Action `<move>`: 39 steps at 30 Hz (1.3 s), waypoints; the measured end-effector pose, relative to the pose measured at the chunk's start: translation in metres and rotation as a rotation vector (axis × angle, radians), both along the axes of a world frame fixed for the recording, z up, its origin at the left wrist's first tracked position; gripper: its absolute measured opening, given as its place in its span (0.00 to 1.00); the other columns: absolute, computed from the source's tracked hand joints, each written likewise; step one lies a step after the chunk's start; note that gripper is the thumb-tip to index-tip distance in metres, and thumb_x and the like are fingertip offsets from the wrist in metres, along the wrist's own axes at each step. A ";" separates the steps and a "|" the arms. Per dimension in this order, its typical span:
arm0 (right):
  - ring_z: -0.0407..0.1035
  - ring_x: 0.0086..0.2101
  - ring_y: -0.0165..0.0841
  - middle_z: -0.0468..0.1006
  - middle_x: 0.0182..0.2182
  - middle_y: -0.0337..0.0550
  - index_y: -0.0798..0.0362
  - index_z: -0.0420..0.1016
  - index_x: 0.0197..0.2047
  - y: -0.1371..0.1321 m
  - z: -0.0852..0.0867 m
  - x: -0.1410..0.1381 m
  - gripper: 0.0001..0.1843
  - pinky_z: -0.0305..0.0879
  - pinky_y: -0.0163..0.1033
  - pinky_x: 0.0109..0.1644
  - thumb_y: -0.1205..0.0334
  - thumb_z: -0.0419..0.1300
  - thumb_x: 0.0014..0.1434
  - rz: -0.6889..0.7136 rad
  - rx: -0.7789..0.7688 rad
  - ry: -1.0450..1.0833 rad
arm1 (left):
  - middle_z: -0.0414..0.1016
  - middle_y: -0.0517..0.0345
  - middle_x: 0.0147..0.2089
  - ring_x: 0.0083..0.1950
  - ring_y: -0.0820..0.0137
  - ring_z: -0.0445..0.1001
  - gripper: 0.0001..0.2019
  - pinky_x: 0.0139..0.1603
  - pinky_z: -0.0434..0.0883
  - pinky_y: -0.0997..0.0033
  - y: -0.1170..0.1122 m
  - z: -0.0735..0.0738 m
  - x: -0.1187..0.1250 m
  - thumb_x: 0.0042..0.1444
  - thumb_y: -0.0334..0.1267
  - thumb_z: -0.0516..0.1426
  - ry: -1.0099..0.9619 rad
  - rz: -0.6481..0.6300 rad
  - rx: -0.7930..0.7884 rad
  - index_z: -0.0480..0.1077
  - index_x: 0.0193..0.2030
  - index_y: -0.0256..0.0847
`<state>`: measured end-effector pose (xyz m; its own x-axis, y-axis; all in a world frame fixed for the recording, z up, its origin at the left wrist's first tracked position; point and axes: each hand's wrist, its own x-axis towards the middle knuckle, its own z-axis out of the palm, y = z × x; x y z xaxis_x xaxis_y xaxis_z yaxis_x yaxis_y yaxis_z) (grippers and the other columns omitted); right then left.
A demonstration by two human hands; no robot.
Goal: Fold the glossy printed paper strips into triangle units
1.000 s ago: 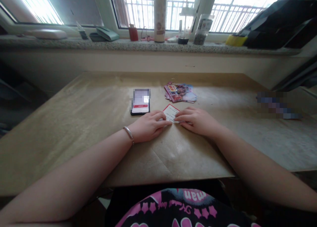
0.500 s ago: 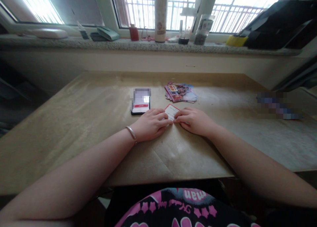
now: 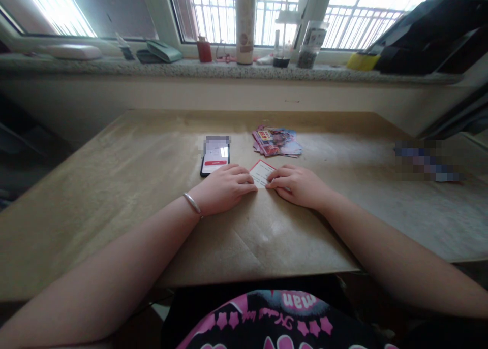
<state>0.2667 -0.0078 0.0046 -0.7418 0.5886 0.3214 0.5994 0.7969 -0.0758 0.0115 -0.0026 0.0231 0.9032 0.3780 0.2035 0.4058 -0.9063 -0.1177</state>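
Red-edged paper (image 3: pixel 260 173) — fingers (image 3: pixel 280 173) at both sides

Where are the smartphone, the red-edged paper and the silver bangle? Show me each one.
Smartphone (image 3: pixel 216 156): head view, middle of its lit screen.
Red-edged paper (image 3: pixel 261 173): head view, its white printed face.
Silver bangle (image 3: pixel 191 202): head view, outer side of its band.

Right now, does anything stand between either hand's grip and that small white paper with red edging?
Nothing visible: the left hand's grip and right hand's grip touch opposite sides of the small white red-edged paper.
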 end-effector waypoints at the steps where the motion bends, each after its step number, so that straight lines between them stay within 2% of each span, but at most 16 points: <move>1: 0.72 0.42 0.38 0.81 0.43 0.43 0.49 0.81 0.41 0.000 0.000 0.000 0.13 0.68 0.42 0.46 0.67 0.56 0.60 -0.001 -0.004 0.000 | 0.76 0.56 0.48 0.53 0.64 0.69 0.13 0.57 0.65 0.60 0.000 0.001 -0.001 0.65 0.33 0.51 0.000 -0.001 0.012 0.73 0.50 0.44; 7: 0.71 0.42 0.38 0.80 0.44 0.43 0.49 0.81 0.42 0.000 -0.001 0.001 0.13 0.68 0.42 0.46 0.67 0.56 0.61 0.001 -0.013 0.003 | 0.78 0.58 0.44 0.52 0.64 0.70 0.10 0.58 0.61 0.58 -0.001 0.007 -0.004 0.62 0.33 0.54 0.034 0.003 0.086 0.75 0.46 0.45; 16: 0.71 0.42 0.37 0.81 0.44 0.42 0.48 0.82 0.42 0.000 -0.001 0.002 0.13 0.68 0.42 0.46 0.67 0.56 0.60 0.000 0.001 -0.002 | 0.79 0.58 0.45 0.50 0.65 0.71 0.11 0.59 0.60 0.58 -0.002 0.007 -0.006 0.60 0.31 0.55 0.037 -0.002 0.086 0.75 0.46 0.45; 29: 0.71 0.42 0.37 0.81 0.44 0.43 0.47 0.82 0.42 0.000 0.000 0.003 0.14 0.68 0.42 0.45 0.67 0.56 0.61 -0.003 -0.007 -0.005 | 0.78 0.59 0.43 0.45 0.66 0.72 0.12 0.51 0.64 0.63 -0.005 0.015 -0.012 0.59 0.30 0.55 0.067 0.070 0.025 0.77 0.45 0.47; 39: 0.71 0.43 0.37 0.80 0.45 0.43 0.47 0.81 0.43 0.000 -0.001 0.005 0.14 0.68 0.42 0.46 0.66 0.55 0.61 -0.001 -0.017 -0.006 | 0.79 0.59 0.39 0.45 0.67 0.71 0.15 0.51 0.67 0.66 -0.003 0.023 -0.022 0.59 0.28 0.53 0.131 0.112 -0.027 0.78 0.44 0.49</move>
<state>0.2721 -0.0074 0.0032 -0.7432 0.5945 0.3071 0.6004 0.7951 -0.0862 -0.0106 -0.0054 0.0459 0.8733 0.4812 0.0758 0.4871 -0.8599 -0.1526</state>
